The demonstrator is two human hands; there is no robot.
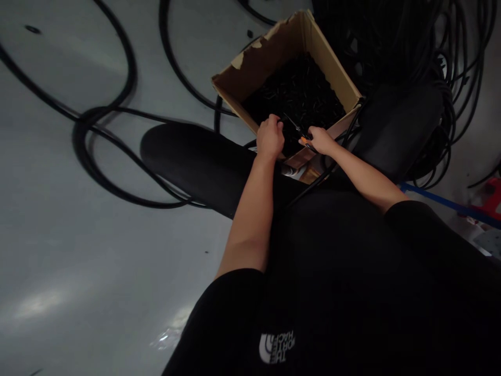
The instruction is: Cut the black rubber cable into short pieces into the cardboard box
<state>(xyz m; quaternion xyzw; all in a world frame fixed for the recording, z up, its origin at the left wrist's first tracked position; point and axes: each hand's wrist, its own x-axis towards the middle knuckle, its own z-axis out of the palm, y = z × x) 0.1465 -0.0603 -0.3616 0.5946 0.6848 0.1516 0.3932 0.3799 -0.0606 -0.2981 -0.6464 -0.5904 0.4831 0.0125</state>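
An open cardboard box (332, 57) stands between my legs, with many small black pieces (301, 89) inside. Over its near edge, my right hand (319, 140) is closed round the handles of scissors (298, 128) with some orange on them; the blades point up and left over the box. To the left of the blades is my left hand (271, 137), its fingers pressed together at the box's near left edge. Whatever those fingers hold is too small and dark to make out.
Black hoses (129, 196) lie in loops on the grey floor at the left. A large pile of black cable (391, 47) fills the upper right. A blue bar (442, 197) and a red object (491, 198) are at the right edge.
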